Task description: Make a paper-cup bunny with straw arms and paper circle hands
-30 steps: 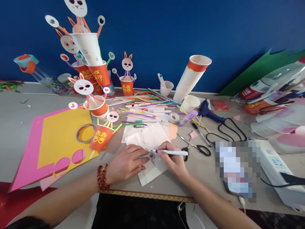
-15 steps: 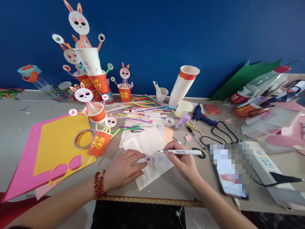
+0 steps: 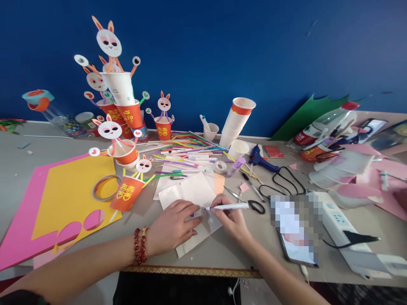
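My left hand (image 3: 174, 228) lies flat with fingers stretched over white paper (image 3: 195, 243) near the table's front edge, a red bead bracelet on its wrist. By its fingertips a small purple mark (image 3: 191, 215) shows on the sheet, partly hidden. My right hand (image 3: 232, 222) grips a white marker (image 3: 230, 206) between thumb and fingers, the tip pointing left and down at the paper, close to my left fingers. Whether the tip touches the sheet I cannot tell. Scissors (image 3: 256, 206) rest just right of my right hand.
Paper-cup rabbits (image 3: 127, 192) stand at left beside a tape roll (image 3: 106, 187) and yellow card (image 3: 70, 190). Several pens and coloured sticks (image 3: 190, 148) lie behind the paper. To the right are a glue gun (image 3: 262, 161), a phone (image 3: 295, 237) and a power strip (image 3: 338, 220).
My right hand has brought the marker tip leftward and slightly down, closer to my left fingers. My left hand stays on the paper. The whole view has shifted a little.
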`<state>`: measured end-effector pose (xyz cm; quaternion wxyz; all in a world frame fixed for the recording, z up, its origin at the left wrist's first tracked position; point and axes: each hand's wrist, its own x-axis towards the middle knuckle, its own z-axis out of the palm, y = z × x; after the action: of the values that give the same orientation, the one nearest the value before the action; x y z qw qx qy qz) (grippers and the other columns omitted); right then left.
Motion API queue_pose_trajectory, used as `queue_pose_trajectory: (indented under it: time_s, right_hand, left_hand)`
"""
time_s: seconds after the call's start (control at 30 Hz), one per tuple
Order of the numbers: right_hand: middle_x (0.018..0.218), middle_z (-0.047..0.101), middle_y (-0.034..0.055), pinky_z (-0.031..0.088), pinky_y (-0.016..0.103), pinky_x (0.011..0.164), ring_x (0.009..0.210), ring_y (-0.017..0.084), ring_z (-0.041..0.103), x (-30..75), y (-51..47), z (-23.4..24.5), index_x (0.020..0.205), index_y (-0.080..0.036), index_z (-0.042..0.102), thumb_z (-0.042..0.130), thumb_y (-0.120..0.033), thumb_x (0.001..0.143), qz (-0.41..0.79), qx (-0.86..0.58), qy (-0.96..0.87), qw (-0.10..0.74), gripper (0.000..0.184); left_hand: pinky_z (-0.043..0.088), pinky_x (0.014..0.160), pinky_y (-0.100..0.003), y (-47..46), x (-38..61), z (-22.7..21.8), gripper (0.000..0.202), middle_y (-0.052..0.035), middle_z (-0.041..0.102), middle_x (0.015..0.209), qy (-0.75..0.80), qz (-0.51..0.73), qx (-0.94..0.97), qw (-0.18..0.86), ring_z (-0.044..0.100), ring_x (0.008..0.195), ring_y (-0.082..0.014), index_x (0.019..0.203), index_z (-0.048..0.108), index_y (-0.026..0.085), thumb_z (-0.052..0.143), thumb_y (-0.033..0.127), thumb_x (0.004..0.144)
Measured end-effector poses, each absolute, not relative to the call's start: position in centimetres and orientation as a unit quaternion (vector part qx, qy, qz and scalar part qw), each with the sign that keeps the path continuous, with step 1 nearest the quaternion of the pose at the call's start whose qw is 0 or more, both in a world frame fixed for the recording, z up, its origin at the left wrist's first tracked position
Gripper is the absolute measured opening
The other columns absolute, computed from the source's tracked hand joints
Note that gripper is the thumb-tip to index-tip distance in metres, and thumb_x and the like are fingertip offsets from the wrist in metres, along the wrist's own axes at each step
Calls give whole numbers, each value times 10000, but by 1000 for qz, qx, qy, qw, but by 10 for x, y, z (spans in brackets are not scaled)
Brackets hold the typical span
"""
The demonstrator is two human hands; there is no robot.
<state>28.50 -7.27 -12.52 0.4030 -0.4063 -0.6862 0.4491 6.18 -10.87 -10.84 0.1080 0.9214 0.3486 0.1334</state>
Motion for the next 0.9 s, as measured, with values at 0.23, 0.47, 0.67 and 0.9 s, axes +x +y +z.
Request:
queue_pose_trajectory:
  time_s: [0.23, 0.47, 0.67, 0.9]
  right_hand:
    - [667, 537, -17, 340, 248, 517, 559, 136, 462, 283, -75, -130, 770, -206, 580, 534, -121, 743, 384, -398, -742, 379, 101]
    - [668, 543, -13, 356, 261, 559, 594, 148, 491, 282, -75, -134, 773, -208, 573, 501, -118, 788, 369, -404, -752, 368, 116]
    - [671, 555, -17, 343, 253, 538, 575, 141, 482, 283, -75, -136, 787, -210, 572, 511, -127, 796, 380, -413, -749, 353, 103]
    - [671, 553, -13, 367, 263, 579, 609, 152, 500, 281, -75, -134, 772, -210, 562, 511, -118, 783, 366, -423, -755, 343, 105]
  left_hand:
    - [419, 1015, -466, -108, 64, -116, 328, -113, 582, 1282, 351, 139, 919, 114, 509, 1176, -282, 1237, 571, 187, 552, 315, 936]
    - [407, 1026, -459, -107, 65, -119, 327, -108, 597, 1263, 350, 157, 917, 111, 513, 1169, -270, 1235, 569, 183, 561, 308, 934]
    - [403, 1034, -447, -106, 63, -118, 297, -103, 610, 1251, 352, 164, 914, 118, 524, 1170, -260, 1211, 583, 179, 541, 306, 946]
    - [400, 1041, -446, -105, 64, -119, 305, -97, 617, 1252, 355, 164, 912, 126, 523, 1171, -254, 1206, 591, 178, 560, 316, 936]
